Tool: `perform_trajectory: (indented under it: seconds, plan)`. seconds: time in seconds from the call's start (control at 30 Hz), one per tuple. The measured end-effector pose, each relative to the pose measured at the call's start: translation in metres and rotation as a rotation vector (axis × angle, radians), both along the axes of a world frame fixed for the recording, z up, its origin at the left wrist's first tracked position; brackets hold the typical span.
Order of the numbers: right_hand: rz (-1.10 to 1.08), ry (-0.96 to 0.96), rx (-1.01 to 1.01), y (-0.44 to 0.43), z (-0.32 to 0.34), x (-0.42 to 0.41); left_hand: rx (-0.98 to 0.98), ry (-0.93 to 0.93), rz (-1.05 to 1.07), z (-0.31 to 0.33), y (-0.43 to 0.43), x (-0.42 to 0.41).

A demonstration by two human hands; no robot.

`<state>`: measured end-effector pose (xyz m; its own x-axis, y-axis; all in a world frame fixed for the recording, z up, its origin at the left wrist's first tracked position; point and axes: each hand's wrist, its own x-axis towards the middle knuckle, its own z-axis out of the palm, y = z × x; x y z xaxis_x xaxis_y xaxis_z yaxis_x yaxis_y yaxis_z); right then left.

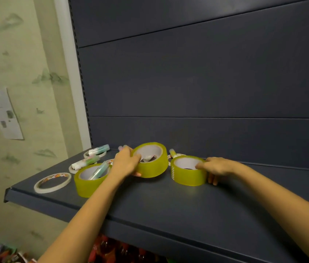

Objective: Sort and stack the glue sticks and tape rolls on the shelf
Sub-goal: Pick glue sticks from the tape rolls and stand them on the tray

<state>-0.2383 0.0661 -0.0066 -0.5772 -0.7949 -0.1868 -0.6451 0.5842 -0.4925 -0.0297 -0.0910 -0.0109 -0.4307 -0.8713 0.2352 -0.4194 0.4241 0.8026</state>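
The dark shelf (pixel 168 202) lies bare from the tape rolls forward to its front lip and off to the right, while its left end is crowded with thin white tape rings (pixel 52 182) and glue sticks (pixel 88 162). The left hand (pixel 125 163) clamps a tilted yellow tape roll (pixel 150 160), lifted at the back; the right hand (pixel 216 167) grips a second yellow roll (pixel 188 170) standing flat on the shelf. A third yellow roll (pixel 90 180) near the left edge holds a glue stick leaning inside, and whatever sits inside the tilted roll is too blurred to name.
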Motion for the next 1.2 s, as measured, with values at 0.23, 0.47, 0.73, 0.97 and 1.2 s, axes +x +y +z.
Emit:
perform_trajectory:
  seconds: [0.23,0.47,0.73,0.97,1.2]
  plan:
    - [-0.083,0.083,-0.017,0.044,0.008,0.010,-0.078,-0.037,-0.142,0.022,0.015,0.008]
    - [-0.342,0.275,-0.137,0.152,0.008,0.029,-0.044,0.025,-0.429,0.012,0.061,-0.024]
    - [-0.677,0.408,-0.210,0.301,0.002,0.050,-0.082,-0.065,-0.783,0.011,0.170,-0.081]
    - [-0.881,0.434,-0.195,0.434,0.002,0.063,-0.095,-0.075,-1.006,0.012,0.292,-0.121]
    - [-1.005,0.487,-0.183,0.562,0.010,0.060,-0.041,-0.036,-1.129,0.013,0.421,-0.159]
